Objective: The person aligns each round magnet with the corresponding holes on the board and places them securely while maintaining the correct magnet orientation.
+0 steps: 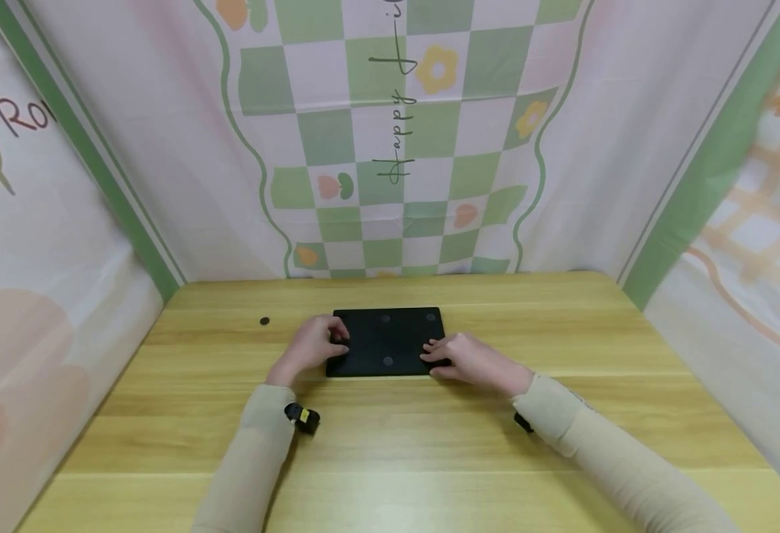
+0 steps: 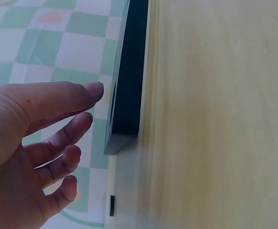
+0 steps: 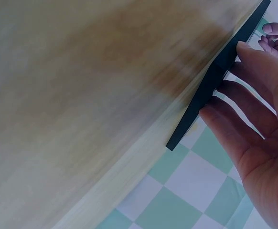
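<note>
A flat black rectangular board (image 1: 366, 344) lies near the back of the table, with several small dark round discs, one of them this disc (image 1: 388, 360), on its top. My left hand (image 1: 312, 344) is over the board's left end, fingers loosely bent. In the left wrist view the left hand (image 2: 43, 129) has nothing between thumb and fingers, and its fingertips look just off the board (image 2: 127, 81). Toward the board's right end, my right hand (image 1: 472, 360) rests its fingertips on the top. The right wrist view has these fingers (image 3: 225, 124) against the board (image 3: 208, 88), fairly straight.
A lone dark disc (image 1: 264, 320) lies on the wooden table (image 1: 390, 444), left of the board. Patterned cloth (image 1: 430, 133) hangs behind the table, with more cloth at both sides. A black strapped device (image 1: 303, 418) is on the left wrist.
</note>
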Available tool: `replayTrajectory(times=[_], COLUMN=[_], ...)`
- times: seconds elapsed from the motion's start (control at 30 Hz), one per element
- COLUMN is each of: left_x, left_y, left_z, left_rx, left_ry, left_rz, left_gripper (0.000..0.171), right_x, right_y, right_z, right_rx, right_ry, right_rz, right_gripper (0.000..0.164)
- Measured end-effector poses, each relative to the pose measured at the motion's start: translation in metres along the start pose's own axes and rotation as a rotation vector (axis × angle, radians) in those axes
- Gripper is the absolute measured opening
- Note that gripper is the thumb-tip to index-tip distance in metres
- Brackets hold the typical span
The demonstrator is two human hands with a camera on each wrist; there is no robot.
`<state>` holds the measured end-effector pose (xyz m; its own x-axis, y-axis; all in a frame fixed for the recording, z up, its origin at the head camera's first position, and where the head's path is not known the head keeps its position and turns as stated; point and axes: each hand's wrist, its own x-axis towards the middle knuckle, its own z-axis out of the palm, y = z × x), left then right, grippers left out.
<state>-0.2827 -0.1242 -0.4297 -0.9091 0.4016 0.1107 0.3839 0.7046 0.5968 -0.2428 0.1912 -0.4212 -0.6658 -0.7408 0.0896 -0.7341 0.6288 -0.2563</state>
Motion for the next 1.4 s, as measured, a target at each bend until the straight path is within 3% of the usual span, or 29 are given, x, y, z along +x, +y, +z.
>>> replayTrajectory(times=[1.0, 1.4], left_x=[-0.002, -0.003], left_y=[-0.03, -0.035], left_z=[-0.021, -0.027], left_rx=[-0.019, -0.034], left_ry=[0.032, 0.021], left_rz=[-0.034, -0.09], left_gripper=[0.012, 0.015], right_x=[-0.001, -0.001], right_y=[0.0, -0.001], right_z=[-0.002, 0.0], right_rx=[-0.005, -0.01], right_ry=[0.007, 0.002], right_rz=[0.0, -0.004], right_gripper=[0.032, 0.032])
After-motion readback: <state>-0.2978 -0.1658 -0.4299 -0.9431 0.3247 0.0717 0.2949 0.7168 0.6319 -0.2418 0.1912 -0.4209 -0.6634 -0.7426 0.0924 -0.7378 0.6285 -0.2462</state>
